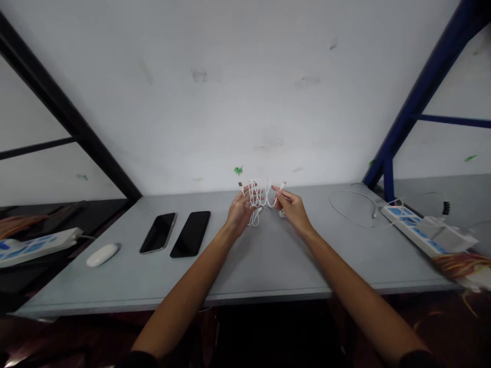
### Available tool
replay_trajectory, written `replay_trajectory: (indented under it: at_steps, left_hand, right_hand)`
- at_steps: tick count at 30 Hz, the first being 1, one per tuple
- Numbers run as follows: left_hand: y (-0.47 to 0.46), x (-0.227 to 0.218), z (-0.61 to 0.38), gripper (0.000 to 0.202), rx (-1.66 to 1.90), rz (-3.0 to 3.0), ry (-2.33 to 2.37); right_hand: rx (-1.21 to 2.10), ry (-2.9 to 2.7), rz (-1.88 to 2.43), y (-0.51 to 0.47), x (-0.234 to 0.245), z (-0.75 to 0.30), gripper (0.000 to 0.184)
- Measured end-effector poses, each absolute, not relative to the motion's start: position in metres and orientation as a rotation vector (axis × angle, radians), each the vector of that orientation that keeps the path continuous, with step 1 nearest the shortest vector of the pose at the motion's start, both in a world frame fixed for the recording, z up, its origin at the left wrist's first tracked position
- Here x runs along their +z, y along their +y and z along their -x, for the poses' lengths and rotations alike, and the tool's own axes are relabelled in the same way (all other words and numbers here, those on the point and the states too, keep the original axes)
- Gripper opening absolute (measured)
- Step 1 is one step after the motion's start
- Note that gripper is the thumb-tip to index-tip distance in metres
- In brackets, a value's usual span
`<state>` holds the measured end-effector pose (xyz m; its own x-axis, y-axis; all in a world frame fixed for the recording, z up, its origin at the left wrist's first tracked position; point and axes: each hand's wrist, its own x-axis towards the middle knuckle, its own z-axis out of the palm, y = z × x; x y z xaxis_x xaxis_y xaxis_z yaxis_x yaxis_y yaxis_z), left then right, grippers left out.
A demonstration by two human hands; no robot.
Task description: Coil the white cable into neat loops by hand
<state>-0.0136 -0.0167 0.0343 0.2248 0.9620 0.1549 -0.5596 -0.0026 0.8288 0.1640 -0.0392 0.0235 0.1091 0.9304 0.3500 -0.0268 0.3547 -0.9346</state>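
Both left hand (240, 212) and right hand (293, 209) grip a white cable (261, 197), phones (158, 233) lying leftward

I'm holding a tangled white cable (261, 200) between my left hand (240, 212) and right hand (293, 208), plug ends sticking up. Two phones (175, 233) are lying left of my grip, power strip (422, 229) right.

Bare left hand (240, 214) and bare right hand (293, 209) on long uncovered forearms, with a dark left sleeve (140, 359) and dark right sleeve (418, 359) ending near the elbows.
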Motion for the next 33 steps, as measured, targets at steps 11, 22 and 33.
replay_trajectory:
  at_steps: [11, 22, 33]
  left_hand:
    - [-0.018, 0.019, 0.001, 0.041, 1.438, -1.260, 0.703]
    - [-0.026, 0.019, -0.005, 0.039, 1.451, -1.330, 0.731]
    - [-0.030, 0.016, -0.009, 0.034, 1.043, -1.192, 0.476]
  right_hand:
    - [0.835, -1.395, 0.807, -0.041, 0.017, -0.144, 0.036]
    - [0.899, -1.398, 0.767, -0.052, 0.021, -0.135, 0.034]
    - [1.042, -1.242, 0.853, -0.043, 0.021, -0.148, 0.049]
